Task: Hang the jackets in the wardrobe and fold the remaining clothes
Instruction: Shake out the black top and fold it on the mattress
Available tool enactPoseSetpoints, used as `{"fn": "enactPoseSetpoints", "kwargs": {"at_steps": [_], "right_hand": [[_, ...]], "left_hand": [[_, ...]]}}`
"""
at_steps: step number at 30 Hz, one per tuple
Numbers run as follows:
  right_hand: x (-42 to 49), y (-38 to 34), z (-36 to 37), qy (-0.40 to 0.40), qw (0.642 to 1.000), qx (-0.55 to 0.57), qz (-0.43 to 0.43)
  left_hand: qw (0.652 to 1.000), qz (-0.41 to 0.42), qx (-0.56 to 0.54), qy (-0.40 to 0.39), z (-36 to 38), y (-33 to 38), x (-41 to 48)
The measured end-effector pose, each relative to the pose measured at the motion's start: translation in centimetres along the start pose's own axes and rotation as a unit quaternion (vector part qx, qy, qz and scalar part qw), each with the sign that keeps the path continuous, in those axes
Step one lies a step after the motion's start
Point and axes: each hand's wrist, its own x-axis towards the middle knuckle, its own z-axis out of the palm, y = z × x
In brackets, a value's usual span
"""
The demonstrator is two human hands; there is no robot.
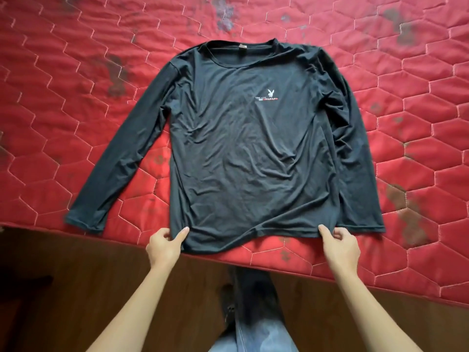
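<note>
**Shirt laid flat, both hands at hem**

Red quilted mattress (pixel 76 72), stained in patches, with a wooden floor (pixel 76 275) below its near edge. Black long-sleeved shirt (pixel 243 153) spread face up on the mattress, collar far, sleeves angled outward. Left hand (pixel 165 246) pinches the hem's left corner, right hand (pixel 340 246) pinches the right corner, fingers curled. Small white rabbit logo (pixel 267 95) on the chest.

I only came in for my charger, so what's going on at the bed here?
A person stands at the edge of a red mattress with a black long-sleeved shirt spread flat on it, front up, sleeves out to the sides. The left hand and right hand each pinch the bottom hem near a corner. The shirt is not yet folded.
</note>
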Motion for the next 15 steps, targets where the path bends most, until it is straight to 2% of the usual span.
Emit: {"fn": "enactPoseSetpoints", "kwargs": {"at_steps": [3, 6, 10, 13, 15], "right_hand": [[-1.1, -0.1, -0.8, 0.012, 0.991, 0.126, -0.036], [-2.2, -0.4, -2.1, 0.045, 0.976, 0.215, -0.014], [-2.8, 0.4, -3.0, 0.056, 0.971, 0.222, 0.061], [-3.3, 2.4, -2.9, -0.016, 0.954, 0.254, 0.157], [-3.4, 3.8, -2.4, -0.056, 0.966, 0.18, 0.176]], "left_hand": [[0.999, 0.002, -0.033, -0.003, -0.9, -0.5, -0.1], [0.998, 0.016, -0.062, -0.008, -1.9, -2.2, 0.5], [0.994, -0.039, -0.104, -0.001, -3.6, -4.3, 0.6], [0.992, -0.066, -0.105, 0.03, -4.5, -5.4, 0.6], [0.995, -0.074, -0.064, 0.029, -4.6, -6.2, 0.7]]}}
